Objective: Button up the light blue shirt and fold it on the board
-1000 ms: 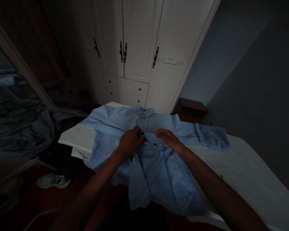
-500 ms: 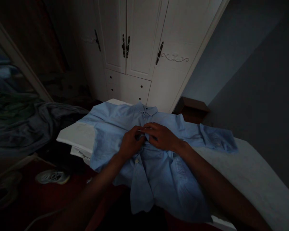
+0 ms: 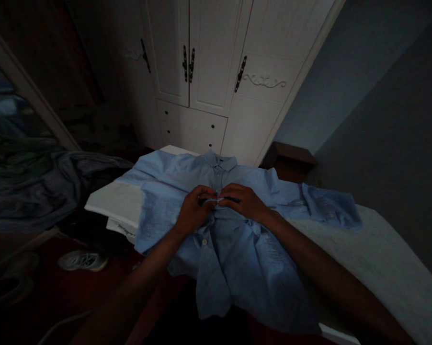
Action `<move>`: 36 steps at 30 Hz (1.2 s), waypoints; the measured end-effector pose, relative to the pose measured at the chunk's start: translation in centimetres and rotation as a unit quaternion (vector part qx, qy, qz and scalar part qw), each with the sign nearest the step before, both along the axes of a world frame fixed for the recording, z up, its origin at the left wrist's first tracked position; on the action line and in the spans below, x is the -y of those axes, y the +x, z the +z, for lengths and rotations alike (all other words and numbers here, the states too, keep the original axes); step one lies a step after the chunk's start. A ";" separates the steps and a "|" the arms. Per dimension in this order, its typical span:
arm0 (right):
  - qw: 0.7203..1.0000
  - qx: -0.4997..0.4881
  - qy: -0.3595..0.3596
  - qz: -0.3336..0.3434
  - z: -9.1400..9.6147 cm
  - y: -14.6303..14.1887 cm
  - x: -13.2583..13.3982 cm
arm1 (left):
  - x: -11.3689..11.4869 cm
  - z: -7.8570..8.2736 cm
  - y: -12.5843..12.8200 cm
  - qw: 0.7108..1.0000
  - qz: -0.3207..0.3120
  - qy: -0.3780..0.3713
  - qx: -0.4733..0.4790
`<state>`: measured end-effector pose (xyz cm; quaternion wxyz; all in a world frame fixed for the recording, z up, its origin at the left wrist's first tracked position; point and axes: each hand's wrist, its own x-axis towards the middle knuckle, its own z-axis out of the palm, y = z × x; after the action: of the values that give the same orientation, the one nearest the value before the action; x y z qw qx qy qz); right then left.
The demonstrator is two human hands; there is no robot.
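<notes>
A light blue button-up shirt [image 3: 162,211] lies spread front up over a white table [image 3: 111,200], its collar at the far side. My left hand [image 3: 195,209] pinches the front placket near mid-chest. From the other side, my right hand [image 3: 245,203] grips the same placket, with the fingertips of both hands almost meeting. The fingers hide whatever button or buttonhole is between them. Below the hands the front edges hang apart, and a pale button [image 3: 204,242] shows on one. The lower hem drapes over the table's near edge.
Behind the table stands a white wardrobe [image 3: 209,57] with dark handles. A brown open box-like cabinet [image 3: 291,160] is at the back right. Dark rumpled cloth [image 3: 58,191] lies at the left. On the red floor is a shoe [image 3: 82,260].
My fingers have shifted slightly on the placket, and the right fingers now curl down closer to the left fingertips. The view has tilted a little; the shirt lies much the same.
</notes>
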<state>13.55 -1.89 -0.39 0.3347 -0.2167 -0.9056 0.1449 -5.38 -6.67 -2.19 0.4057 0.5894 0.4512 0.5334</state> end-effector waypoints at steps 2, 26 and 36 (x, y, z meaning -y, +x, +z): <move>0.999 -0.035 -0.027 -0.014 -0.5 -0.2 0.2 | 0.0 0.0 0.0 1.000 -0.004 -0.005 0.003; 0.998 0.033 -0.022 -0.048 -2.9 -0.4 0.6 | 0.2 -0.2 0.1 0.997 -0.003 0.019 -0.081; 0.997 -0.003 -0.062 -0.038 -2.7 -0.5 0.2 | 0.3 0.0 0.0 0.997 0.001 0.027 -0.070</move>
<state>13.06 -2.07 -3.08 0.3289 -0.2708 -0.8849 0.1885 -5.37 -6.93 -2.19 0.3567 0.6354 0.4647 0.5031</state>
